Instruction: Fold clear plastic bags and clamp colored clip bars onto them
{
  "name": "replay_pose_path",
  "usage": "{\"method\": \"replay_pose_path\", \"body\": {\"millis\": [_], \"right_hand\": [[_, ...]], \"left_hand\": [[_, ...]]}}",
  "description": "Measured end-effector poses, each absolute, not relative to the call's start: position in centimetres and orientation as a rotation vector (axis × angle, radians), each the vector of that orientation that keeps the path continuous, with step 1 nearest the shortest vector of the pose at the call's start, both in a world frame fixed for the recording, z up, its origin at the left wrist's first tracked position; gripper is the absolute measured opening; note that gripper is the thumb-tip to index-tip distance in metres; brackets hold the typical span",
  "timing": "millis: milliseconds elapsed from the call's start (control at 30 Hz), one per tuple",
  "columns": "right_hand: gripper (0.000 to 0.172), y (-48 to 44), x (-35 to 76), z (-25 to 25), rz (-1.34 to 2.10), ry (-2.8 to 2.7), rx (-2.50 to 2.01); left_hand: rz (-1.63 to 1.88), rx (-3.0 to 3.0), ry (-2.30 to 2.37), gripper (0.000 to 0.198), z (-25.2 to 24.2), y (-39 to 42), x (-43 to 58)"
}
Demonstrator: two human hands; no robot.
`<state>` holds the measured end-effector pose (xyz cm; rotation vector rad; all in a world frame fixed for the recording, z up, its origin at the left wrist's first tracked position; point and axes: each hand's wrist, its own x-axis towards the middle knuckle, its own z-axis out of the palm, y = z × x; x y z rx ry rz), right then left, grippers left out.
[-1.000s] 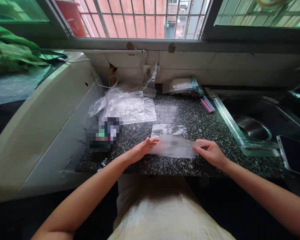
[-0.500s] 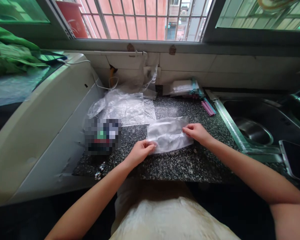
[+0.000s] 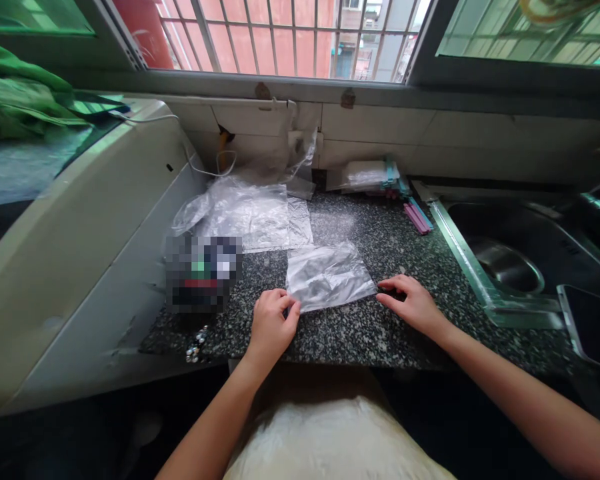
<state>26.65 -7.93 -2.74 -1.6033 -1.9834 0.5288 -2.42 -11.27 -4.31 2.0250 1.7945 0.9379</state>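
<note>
A clear plastic bag (image 3: 330,273) lies fairly flat, with some wrinkles, on the speckled countertop (image 3: 340,340) in front of me. At its lower left corner is my left hand (image 3: 275,320), fingers loosely bent and a small gap between thumb and forefinger; the fingertips meet or nearly meet the bag's edge. My right hand (image 3: 413,305) is just beyond the right corner, thumb and fingers apart with nothing between them. Behind the bag, more clear plastic bags (image 3: 260,213) are spread in a pile.
Small shiny pieces (image 3: 196,347) lie near the front edge, below a pixelated item (image 3: 203,273). Packets (image 3: 367,175) and pink and blue strips (image 3: 417,217) lie at the back. A sink (image 3: 485,300) and phone (image 3: 590,325) are right; a white appliance (image 3: 105,220) stands left.
The bag was held up between both hands and now rests on the countertop. My right hand has let go and moved down and right; my left hand has loosened and shifted slightly left.
</note>
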Motion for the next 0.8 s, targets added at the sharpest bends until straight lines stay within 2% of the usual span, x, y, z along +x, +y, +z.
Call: {"method": "replay_pose_path", "body": {"millis": [200, 333, 533, 800], "right_hand": [[0.018, -7.5, 24.9, -3.1, 0.437, -2.089, -1.623], [0.019, -7.4, 24.7, -2.8, 0.392, -2.126, -1.680], [0.025, -7.4, 24.7, -2.6, 0.287, -2.196, -1.688], [0.017, -8.1, 24.3, -2.7, 0.301, -2.209, -1.579]], "left_hand": [[0.856, 2.052, 1.833, 0.026, -3.9, -11.1, -2.9], [0.867, 2.058, 1.870, 0.024, -4.2, -11.3, -3.2], [0.673, 2.242, 2.005, 0.031, -4.2, -10.8, -2.9], [0.713, 2.373, 2.049, 0.030, -4.3, -11.0, -3.0]]}}
